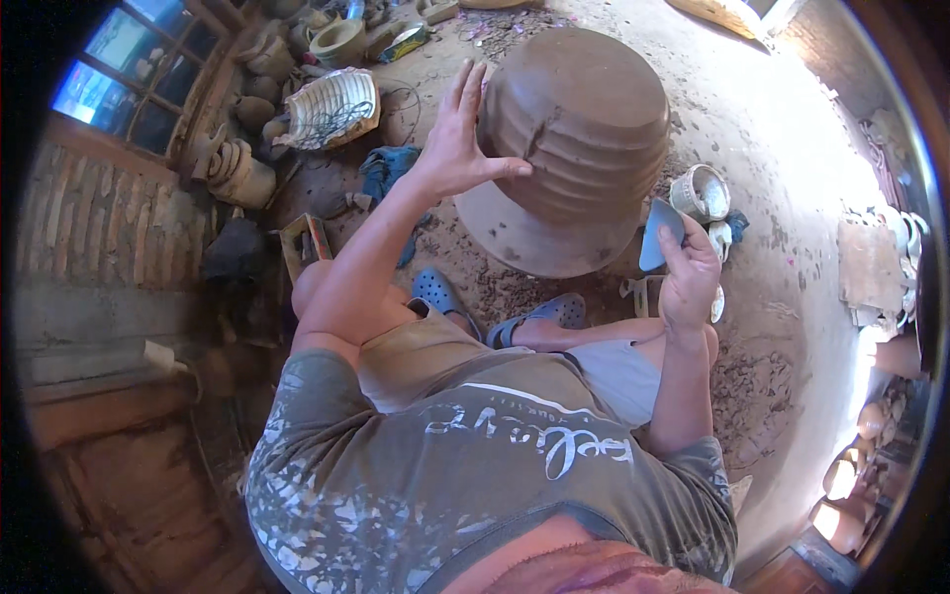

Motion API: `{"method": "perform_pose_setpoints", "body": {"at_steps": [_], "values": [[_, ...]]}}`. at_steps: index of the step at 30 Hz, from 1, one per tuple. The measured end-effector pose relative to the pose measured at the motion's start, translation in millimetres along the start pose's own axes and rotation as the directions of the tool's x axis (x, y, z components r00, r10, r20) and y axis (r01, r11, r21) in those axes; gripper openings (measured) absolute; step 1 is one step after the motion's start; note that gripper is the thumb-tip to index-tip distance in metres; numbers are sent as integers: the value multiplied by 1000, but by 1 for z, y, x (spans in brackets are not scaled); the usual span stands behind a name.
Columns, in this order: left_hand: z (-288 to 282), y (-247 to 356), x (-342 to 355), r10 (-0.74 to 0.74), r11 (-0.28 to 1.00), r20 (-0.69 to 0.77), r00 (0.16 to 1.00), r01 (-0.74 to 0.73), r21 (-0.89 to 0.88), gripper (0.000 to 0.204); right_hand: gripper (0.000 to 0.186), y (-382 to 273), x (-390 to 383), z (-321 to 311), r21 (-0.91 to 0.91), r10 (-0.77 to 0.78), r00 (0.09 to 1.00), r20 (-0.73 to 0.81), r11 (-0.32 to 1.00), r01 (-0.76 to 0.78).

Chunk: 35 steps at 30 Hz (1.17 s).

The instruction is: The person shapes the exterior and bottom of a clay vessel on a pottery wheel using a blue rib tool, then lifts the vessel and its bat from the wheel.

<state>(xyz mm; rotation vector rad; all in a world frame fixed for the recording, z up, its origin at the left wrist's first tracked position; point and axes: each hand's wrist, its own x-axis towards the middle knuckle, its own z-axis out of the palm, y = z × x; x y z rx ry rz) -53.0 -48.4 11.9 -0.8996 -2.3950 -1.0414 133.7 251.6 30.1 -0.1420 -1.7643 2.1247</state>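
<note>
A big brown clay pot (584, 129) with ridged sides stands before me on a wide round base (539, 243). Against its left side rests my left hand (465, 139), fingers stretched out and thumb spread across the ridges. To the right of the pot, my right hand (690, 272) pinches a flat blue scraper (657, 236) between thumb and fingers. The scraper is near the base's right edge; whether it touches the clay I cannot tell. A small white bucket (700, 193) stands just beyond this hand.
Clay crumbs lie around my blue clogs (445, 297). At the far left are a white ribbed basket-like piece (332, 107), a round bowl (338, 43) and a blue cloth (389, 170). Several pots (871, 421) line the right side. A brick wall (109, 218) with a window borders the left.
</note>
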Motion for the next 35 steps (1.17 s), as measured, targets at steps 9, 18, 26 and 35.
{"method": "perform_pose_setpoints", "body": {"at_steps": [9,18,26,35], "values": [[58,42,-24,-91,994,-147,985,98,44,159,32,-16,46,44,-578,-597,706,381,442,686],[33,6,-12,32,996,-65,997,-37,-78,161,41,-4,55,57,-553,-680,429,595,41,832],[42,15,-21,33,998,-55,998,-35,-47,161,39,22,64,54,-535,-706,398,586,32,844],[45,23,-20,-12,999,-75,997,9,-43,155,41,15,66,51,-562,-647,498,577,128,818]]}}
